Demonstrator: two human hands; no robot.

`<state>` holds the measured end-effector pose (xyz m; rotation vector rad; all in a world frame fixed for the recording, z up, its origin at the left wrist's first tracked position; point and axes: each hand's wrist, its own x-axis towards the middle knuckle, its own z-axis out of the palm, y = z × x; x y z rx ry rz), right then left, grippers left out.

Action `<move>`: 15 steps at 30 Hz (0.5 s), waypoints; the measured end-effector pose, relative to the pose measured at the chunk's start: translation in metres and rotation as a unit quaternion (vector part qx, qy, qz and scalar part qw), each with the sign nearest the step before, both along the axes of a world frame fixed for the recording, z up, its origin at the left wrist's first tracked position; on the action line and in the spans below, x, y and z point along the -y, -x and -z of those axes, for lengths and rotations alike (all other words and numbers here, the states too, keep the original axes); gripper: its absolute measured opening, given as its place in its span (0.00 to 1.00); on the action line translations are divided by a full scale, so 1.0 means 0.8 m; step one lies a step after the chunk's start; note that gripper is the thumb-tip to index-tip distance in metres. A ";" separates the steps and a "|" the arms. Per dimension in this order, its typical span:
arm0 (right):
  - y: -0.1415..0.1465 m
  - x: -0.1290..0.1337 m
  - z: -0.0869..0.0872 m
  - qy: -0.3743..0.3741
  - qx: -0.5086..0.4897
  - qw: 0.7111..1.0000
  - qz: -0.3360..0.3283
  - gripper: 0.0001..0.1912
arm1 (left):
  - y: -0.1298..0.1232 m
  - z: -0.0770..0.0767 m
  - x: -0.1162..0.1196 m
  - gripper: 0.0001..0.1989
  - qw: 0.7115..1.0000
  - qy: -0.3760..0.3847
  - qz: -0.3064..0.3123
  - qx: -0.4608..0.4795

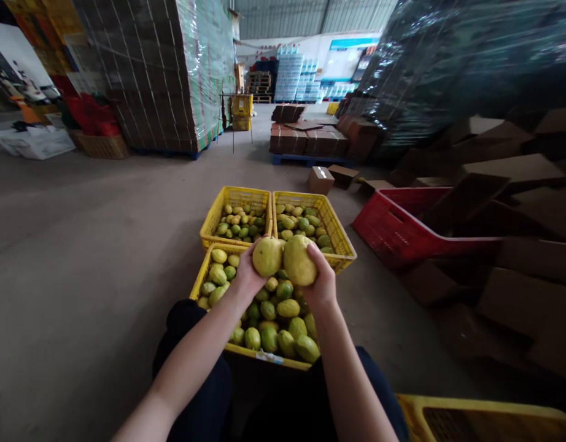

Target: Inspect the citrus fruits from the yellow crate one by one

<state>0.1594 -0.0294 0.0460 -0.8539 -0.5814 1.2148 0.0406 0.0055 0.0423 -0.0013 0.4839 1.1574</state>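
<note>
Two large yellow-green fruits are held up side by side above the near yellow crate (pixel 283 362). My left hand (pixel 250 270) is closed round the left fruit (pixel 267 256), and my right hand (pixel 323 279) grips the bigger right fruit (pixel 299 261). The two fruits are very close together; whether they touch is hard to tell. Beneath them the near crate holds many green and yellow fruits (pixel 287 308). Behind it stand two more yellow crates, the back left one (pixel 209 224) and the back right one (pixel 341 230), both with smaller-looking fruits inside.
At the right a red crate (pixel 379 236) stands among piled cardboard boxes (pixel 527 301). Part of another yellow crate (pixel 416 405) shows at the bottom right. Farther back are boxes on a blue pallet (pixel 306 161) and tall wrapped stacks (pixel 149 73) on both sides.
</note>
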 end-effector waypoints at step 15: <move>0.012 -0.011 0.001 0.067 -0.114 0.991 -0.024 0.14 | 0.001 -0.012 0.009 0.17 0.999 -0.030 0.006 -0.007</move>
